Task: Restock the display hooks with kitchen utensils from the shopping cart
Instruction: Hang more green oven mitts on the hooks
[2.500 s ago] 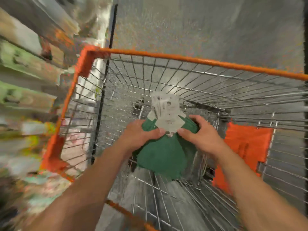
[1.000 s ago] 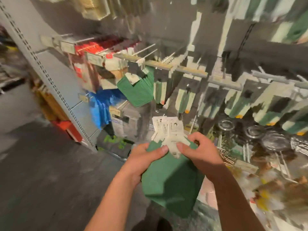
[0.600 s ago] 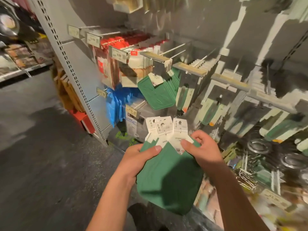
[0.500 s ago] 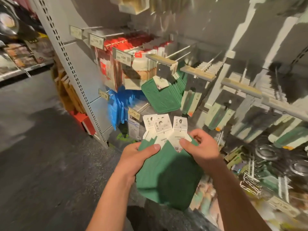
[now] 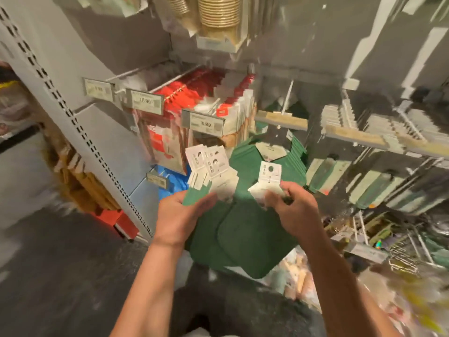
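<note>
Now split: right hand [image 5: 295, 210] pinching 1 green mat's card tag [image 5: 268, 177], peeled rightward from the fanned stack [image 5: 218, 229] in the left hand [image 5: 179, 215] grip. Matching mats on hook [image 5: 272, 154] just above; hanging likely next.

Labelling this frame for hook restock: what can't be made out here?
Head view only:
- Print on the white card hang tags: too small, blurred.
- Hook bearing the hung green mats: hidden behind them.
- Right-side hanging stock: motion-blurred, unidentifiable.
- Count of flat green mats in left hand and right hand: overlapped.
- Shopping cart: out of frame.
</note>
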Demonstrator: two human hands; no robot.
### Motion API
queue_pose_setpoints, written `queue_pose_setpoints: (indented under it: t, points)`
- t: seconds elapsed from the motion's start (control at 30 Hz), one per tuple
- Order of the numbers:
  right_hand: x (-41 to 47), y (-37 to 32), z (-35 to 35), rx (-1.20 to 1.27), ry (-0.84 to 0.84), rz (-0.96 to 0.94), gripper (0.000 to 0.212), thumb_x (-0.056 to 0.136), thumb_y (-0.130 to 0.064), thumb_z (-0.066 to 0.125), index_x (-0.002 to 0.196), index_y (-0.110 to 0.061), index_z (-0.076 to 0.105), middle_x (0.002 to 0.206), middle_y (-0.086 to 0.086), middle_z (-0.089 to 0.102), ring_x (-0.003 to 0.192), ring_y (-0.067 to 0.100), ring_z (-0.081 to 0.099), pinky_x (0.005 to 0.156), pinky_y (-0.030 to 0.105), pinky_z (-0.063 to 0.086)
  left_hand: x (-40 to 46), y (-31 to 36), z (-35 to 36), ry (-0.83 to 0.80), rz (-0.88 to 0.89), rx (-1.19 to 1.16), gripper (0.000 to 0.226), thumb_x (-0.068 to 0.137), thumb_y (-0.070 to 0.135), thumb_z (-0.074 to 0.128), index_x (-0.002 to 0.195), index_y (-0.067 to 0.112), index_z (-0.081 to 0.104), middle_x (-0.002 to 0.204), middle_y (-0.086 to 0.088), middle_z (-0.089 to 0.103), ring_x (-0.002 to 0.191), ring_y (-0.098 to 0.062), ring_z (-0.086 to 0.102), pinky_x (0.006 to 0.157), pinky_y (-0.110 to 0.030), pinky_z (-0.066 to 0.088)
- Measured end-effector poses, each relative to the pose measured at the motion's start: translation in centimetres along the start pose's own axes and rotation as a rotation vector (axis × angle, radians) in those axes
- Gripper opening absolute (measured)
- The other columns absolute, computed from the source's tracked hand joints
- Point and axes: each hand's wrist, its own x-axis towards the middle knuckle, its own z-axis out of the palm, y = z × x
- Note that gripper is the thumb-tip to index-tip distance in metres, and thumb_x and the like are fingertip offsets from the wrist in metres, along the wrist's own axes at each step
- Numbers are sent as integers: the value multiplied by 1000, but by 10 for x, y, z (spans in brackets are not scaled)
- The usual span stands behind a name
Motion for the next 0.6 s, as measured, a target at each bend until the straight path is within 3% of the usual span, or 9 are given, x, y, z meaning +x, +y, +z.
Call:
queue_pose_setpoints:
  t: [0.07, 0.13, 0.17, 0.23, 0.3, 0.37, 0.5, 0.6]
  points:
    - [3, -13, 5, 21, -3, 84, 23, 91, -20, 77, 114, -19, 75, 105, -11, 70, 95, 13, 62, 70, 6, 37, 18, 0, -17, -13, 28, 46, 23, 73, 24, 94, 68, 12, 76, 70, 1, 70, 64, -10, 57, 50, -19, 45]
    - [7, -22, 8, 14, 6, 194, 25, 96, -25, 71, 121, -24, 72, 113, -15, 67, 102, 10, 58, 80, 19, 42, 30, -1, -29, -15, 45, 124, 41, 57, 50, 92, 69, 13, 78, 69, -3, 70, 68, -14, 58, 60, -29, 48]
    - [9, -26, 10, -13, 16, 220, 28, 97, -29, 68, 125, -23, 70, 119, -14, 67, 108, 12, 59, 87, 26, 44, 34, -1, -33, -21, 45, 154, 36, 56, 52, 91, 71, 22, 79, 67, -3, 70, 69, -17, 60, 63, -33, 50]
    - [13, -32, 13, -64, 65, 220, 38, 98, -35, 64, 133, -21, 68, 132, -6, 68, 122, 21, 61, 101, 36, 47, 41, -1, -39, -34, 47, 195, 18, 69, 36, 96, 64, 37, 78, 63, 7, 72, 68, -19, 63, 60, -30, 53]
    - [18, -35, 13, -89, 123, 222, 41, 99, -37, 63, 136, -19, 67, 138, 2, 67, 129, 27, 59, 109, 42, 45, 43, -3, -45, -53, 66, 253, 25, 78, 28, 90, 58, 32, 76, 59, 20, 69, 59, -9, 64, 50, -18, 48]
    - [24, -39, 11, -104, 159, 244, 43, 101, -38, 62, 138, -17, 65, 139, 6, 66, 131, 30, 58, 111, 46, 44, 41, 0, -49, -60, 86, 298, 23, 80, 32, 88, 64, 32, 71, 62, 25, 69, 54, 4, 64, 46, -13, 45]
    - [38, -43, 7, -122, 229, 227, 41, 101, -38, 61, 137, -19, 66, 136, 6, 68, 130, 31, 58, 112, 53, 42, 50, 16, -57, -104, 203, 420, 21, 76, 36, 88, 67, 28, 70, 59, 6, 68, 51, 0, 61, 45, -10, 41]
    - [45, -45, 6, -132, 258, 233, 38, 102, -37, 59, 136, -20, 67, 129, 8, 70, 121, 34, 62, 110, 53, 43, 56, 25, -57, -150, 266, 425, 27, 76, 29, 89, 62, 17, 70, 62, 6, 67, 49, -3, 55, 44, -13, 39]
